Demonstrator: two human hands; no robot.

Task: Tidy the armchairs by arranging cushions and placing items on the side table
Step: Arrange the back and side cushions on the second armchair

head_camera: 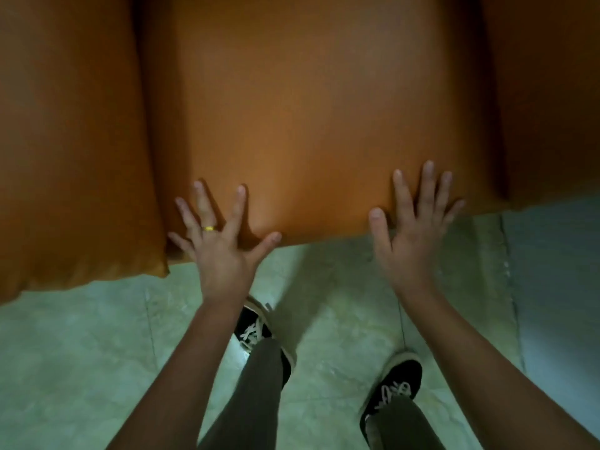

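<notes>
Both bare forearms reach forward; the left hand and right hand hover, fingers spread, gripping nothing, over the front edge of the broad orange leather seat cushion.

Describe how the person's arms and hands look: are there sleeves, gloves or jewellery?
Both forearms are bare, with no sleeves in view and no gloves. The left hand wears a yellow ring on one finger. The right hand shows no ring, watch or bracelet.
</notes>
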